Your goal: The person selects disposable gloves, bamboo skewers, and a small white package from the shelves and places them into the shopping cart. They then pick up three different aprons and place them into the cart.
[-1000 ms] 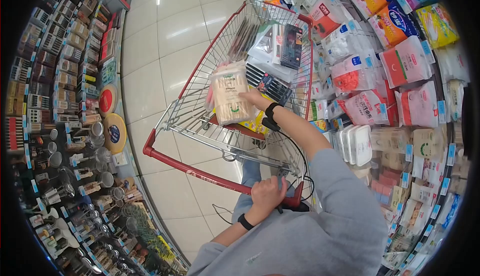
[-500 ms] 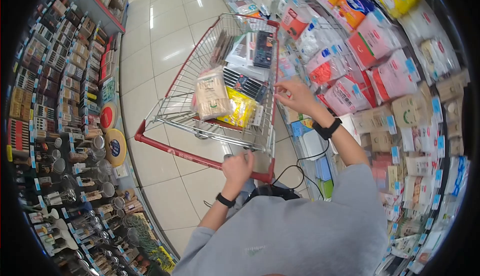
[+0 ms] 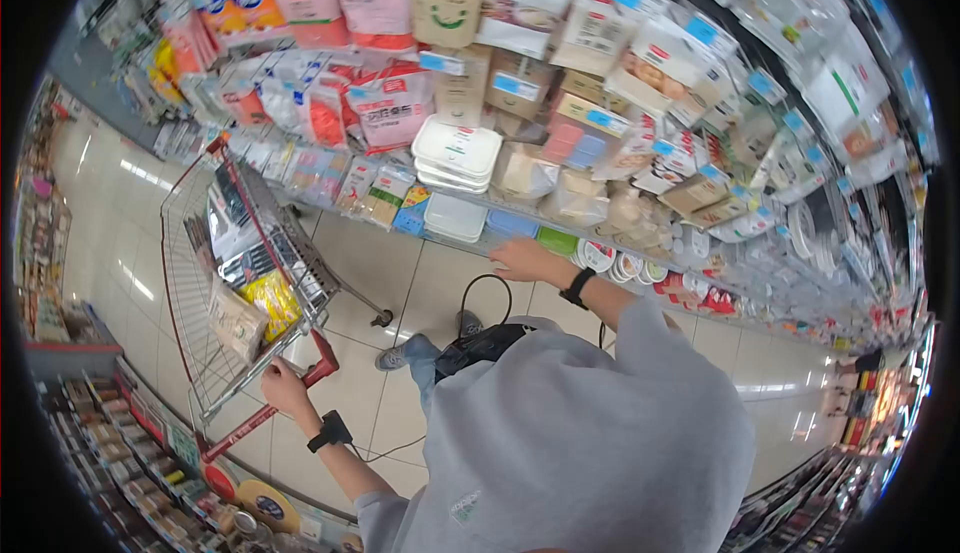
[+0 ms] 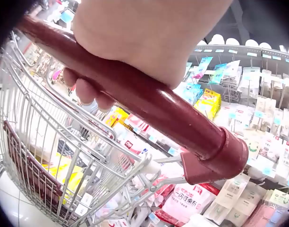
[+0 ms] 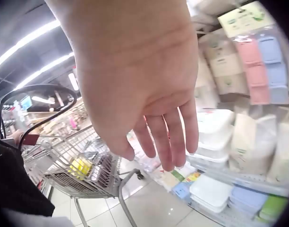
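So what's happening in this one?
A person grips the red handle of a shopping cart with the left hand. The right hand is open and holds nothing, out in front of a store shelf with stacked white containers. A tan packet and a yellow packet lie in the cart.

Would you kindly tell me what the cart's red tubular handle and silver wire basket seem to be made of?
The red tubular handle looks like glossy plastic, from its smooth highlights, though coated metal is possible. The silver wire basket appears to be plated metal, given its bright silvery shine.
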The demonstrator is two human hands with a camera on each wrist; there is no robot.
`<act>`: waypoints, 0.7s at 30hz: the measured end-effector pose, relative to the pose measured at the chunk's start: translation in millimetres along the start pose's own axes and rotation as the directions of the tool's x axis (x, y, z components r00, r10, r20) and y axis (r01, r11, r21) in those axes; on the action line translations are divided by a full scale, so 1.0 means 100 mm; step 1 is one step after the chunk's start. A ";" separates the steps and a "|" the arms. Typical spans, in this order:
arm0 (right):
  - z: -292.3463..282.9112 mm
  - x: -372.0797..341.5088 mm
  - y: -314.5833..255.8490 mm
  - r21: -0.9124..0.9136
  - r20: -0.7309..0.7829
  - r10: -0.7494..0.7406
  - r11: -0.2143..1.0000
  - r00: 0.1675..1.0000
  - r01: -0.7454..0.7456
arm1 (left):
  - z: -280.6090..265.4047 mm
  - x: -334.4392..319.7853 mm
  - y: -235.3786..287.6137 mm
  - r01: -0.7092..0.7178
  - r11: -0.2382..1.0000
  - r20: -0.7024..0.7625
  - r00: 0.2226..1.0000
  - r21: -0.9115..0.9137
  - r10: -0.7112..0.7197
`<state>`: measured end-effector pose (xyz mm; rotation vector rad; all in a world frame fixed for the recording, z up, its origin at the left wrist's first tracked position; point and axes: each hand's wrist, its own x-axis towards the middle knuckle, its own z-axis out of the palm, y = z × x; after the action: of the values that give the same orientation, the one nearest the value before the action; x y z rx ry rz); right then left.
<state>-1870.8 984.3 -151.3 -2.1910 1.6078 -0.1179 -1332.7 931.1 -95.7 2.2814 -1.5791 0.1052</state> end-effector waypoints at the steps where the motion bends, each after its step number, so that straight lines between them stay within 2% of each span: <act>1: 0.05 -0.28 0.08 0.038 -0.016 0.101 0.994 0.995 -0.100 | 0.06 -0.01 -0.02 0.001 1.000 -0.032 0.999 0.006 -0.001; 3: 0.06 -0.72 0.15 0.049 0.029 0.246 0.968 0.969 -0.247 | 0.05 -0.05 -0.01 -0.016 1.000 -0.068 0.998 0.008 0.016; 4: 0.09 -0.91 0.20 0.057 0.013 0.260 0.964 0.965 -0.260 | 0.04 -0.05 0.02 0.019 1.000 -0.001 1.000 0.025 -0.019; 6: 0.18 -1.24 0.29 0.162 0.072 0.431 0.885 0.899 -0.437 | 0.05 -0.05 0.05 0.070 0.995 0.091 0.993 0.069 -0.077; 9: 0.36 -1.62 0.40 0.177 -0.004 0.543 0.827 0.840 -0.533 | 0.05 -0.16 0.16 0.057 0.995 0.022 0.998 0.082 -0.059; 13: 0.48 -1.88 0.48 0.204 -0.046 0.575 0.806 0.817 -0.556 | 0.10 -0.36 0.26 -0.009 0.997 -0.034 0.999 0.074 0.011; 14: 0.49 -1.90 0.50 0.230 -0.039 0.582 0.796 0.812 -0.559 | 0.00 -0.38 0.27 0.012 0.998 0.148 0.989 -0.058 -0.004; 15: 0.52 -1.89 0.51 0.259 -0.029 0.585 0.788 0.811 -0.559 | -0.17 -0.36 0.25 0.060 0.982 0.322 0.947 -0.179 0.001; 16: 0.50 -1.83 0.51 0.263 -0.023 0.576 0.792 0.817 -0.551 | -0.27 -0.34 0.20 0.067 0.948 0.341 0.939 -0.312 0.046; 17: 0.48 -1.77 0.53 0.280 -0.027 0.564 0.797 0.825 -0.535 | -0.34 -0.32 0.07 0.073 0.951 0.336 0.941 -0.301 0.034; 19: 0.36 -1.57 0.53 0.301 -0.021 0.539 0.807 0.842 -0.509 | -0.50 -0.26 -0.44 -0.038 0.999 0.205 0.978 0.003 0.037; 20: 0.28 -1.41 0.50 0.278 -0.029 0.490 0.841 0.871 -0.464 | -0.50 -0.24 -0.81 -0.014 0.993 0.188 0.982 0.114 -0.008; 21: 0.24 -1.22 0.47 0.254 -0.038 0.439 0.873 0.898 -0.416 | -0.51 -0.25 -1.15 -0.056 0.975 0.188 0.982 0.216 0.014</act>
<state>-1945.1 1092.6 -169.4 -1.6268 1.9787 -0.2726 -1229.2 1005.5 -84.0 2.4957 -1.7814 0.0825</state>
